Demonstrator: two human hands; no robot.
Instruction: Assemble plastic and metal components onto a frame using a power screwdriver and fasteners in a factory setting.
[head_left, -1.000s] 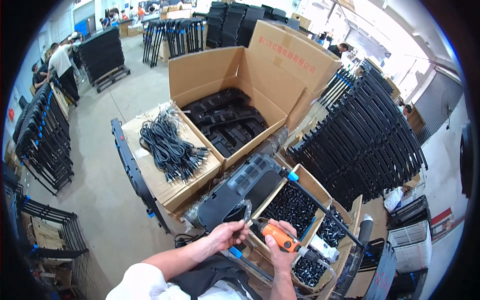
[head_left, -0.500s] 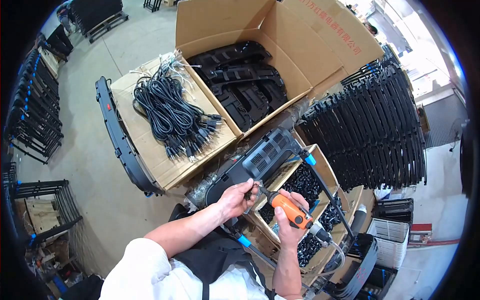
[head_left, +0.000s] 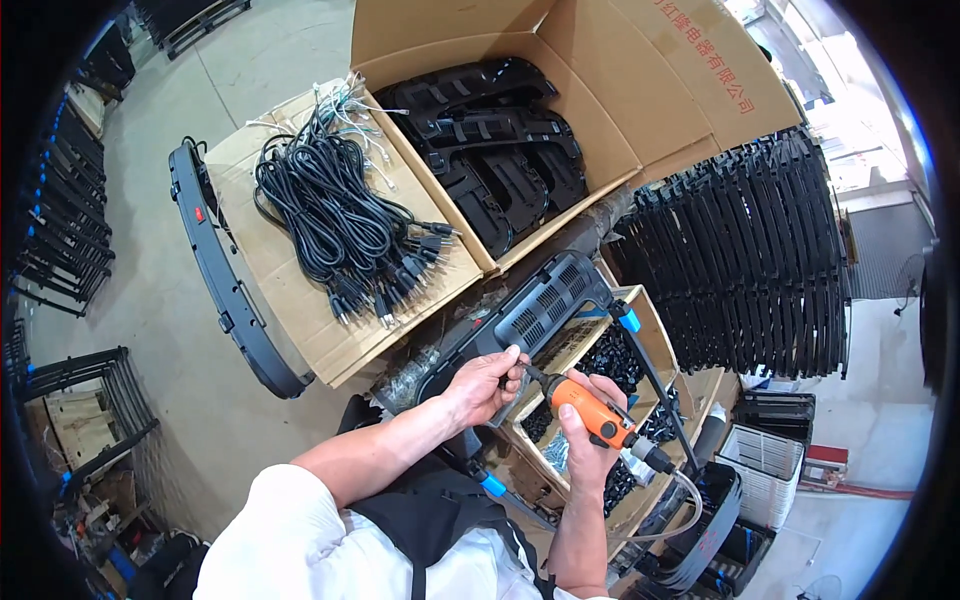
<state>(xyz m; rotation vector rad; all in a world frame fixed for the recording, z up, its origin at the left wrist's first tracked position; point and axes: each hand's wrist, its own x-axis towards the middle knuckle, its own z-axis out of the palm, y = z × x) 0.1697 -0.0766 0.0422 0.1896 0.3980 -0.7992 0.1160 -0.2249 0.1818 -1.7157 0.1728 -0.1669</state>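
1. Orange driver (head_left: 590,412) sits in the right hand (head_left: 583,440), grip wrapped around its body, tip at the black panel (head_left: 535,310).
2. Left hand (head_left: 482,385) pinches the panel's edge beside the tip.
3. Cables (head_left: 335,215) lie on cardboard (head_left: 290,300), well apart.

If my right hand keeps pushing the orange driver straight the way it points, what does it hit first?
Probably the black vented panel, right beside your left hand's fingers; the driver in your right hand aims there, though depth is unclear.

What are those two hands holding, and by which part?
The right hand grips an orange power screwdriver around its body; the left hand holds the black vented plastic panel at its edge.
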